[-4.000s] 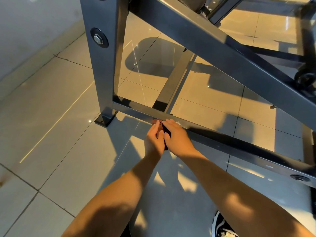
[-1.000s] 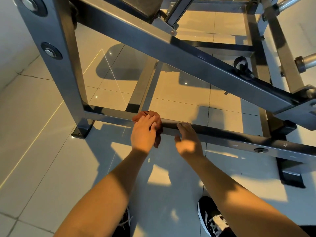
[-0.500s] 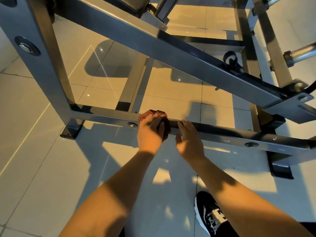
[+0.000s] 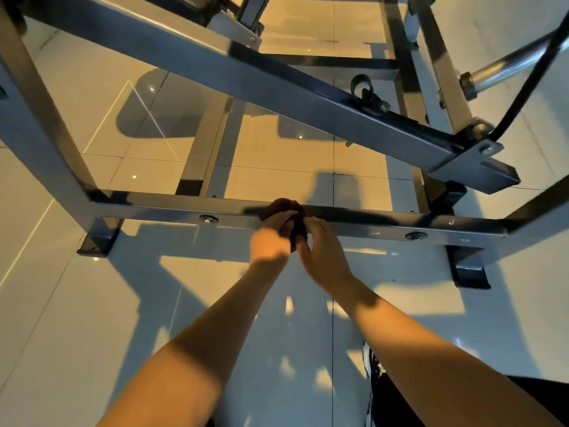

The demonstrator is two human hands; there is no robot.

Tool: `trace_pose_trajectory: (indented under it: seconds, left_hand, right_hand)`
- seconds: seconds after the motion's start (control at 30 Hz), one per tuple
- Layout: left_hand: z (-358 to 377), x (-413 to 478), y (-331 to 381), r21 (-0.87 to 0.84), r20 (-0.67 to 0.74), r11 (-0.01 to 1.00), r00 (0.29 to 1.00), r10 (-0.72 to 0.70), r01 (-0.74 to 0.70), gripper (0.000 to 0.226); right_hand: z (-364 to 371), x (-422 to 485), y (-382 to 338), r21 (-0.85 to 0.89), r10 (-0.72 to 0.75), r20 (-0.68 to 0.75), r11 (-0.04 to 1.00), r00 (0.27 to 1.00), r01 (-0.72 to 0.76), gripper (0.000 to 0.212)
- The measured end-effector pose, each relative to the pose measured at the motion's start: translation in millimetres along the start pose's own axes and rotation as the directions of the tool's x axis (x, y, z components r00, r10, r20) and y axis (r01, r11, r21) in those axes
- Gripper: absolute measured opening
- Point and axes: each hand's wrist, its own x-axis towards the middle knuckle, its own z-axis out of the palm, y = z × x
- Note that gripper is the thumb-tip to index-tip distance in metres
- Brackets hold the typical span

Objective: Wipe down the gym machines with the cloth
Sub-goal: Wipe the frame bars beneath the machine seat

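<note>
Left hand [image 4: 270,238]: fingers curled over the bunched dark cloth [image 4: 284,208], pressing it onto the machine's lower crossbar [image 4: 147,209]. Right hand [image 4: 324,252]: half a second ago flat on the bar just beside; now closed in against the cloth's right side, fingers bent onto it, grip unclear through blur. Cloth: shifted right, farther from the left bolt [image 4: 208,219]. Reading: wipe advancing rightward; stretch toward the right bolt [image 4: 415,236] likely outstanding. Tiled floor [image 4: 77,318] beneath.

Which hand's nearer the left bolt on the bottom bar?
Left. The left hand sits just right of the bolt; the right hand is farther right, past the cloth.
</note>
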Motion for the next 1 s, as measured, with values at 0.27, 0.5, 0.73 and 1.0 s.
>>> trace_pose_trajectory:
  seconds: [0.27,0.5,0.73,1.0]
  left_hand:
    - [7.1,-69.7,6.6,-0.155,0.092,0.956,0.967,-0.237,0.249,0.027]
    - [7.9,-69.4,6.9,-0.459,0.076,0.819,0.933,-0.351,0.346,0.024]
    - [13.6,-22.0,-7.6,-0.535,-0.18,0.761,0.832,-0.525,0.365,0.018]
    - [70.6,-12.1,6.6,-0.588,-0.17,0.723,0.819,-0.548,0.362,0.01]
  right_hand:
    - [-4.6,-51.0,6.1,0.18,0.029,0.16,0.982,0.987,-0.058,0.039]
    - [7.1,-33.0,-4.6,0.161,0.044,0.109,0.985,0.993,-0.062,0.028]
    - [-9.8,-2.5,14.4,-0.09,0.021,0.097,0.996,0.995,-0.013,0.037]
    - [-19.7,1.9,40.7,-0.144,0.082,0.104,0.987,0.991,-0.067,0.048]
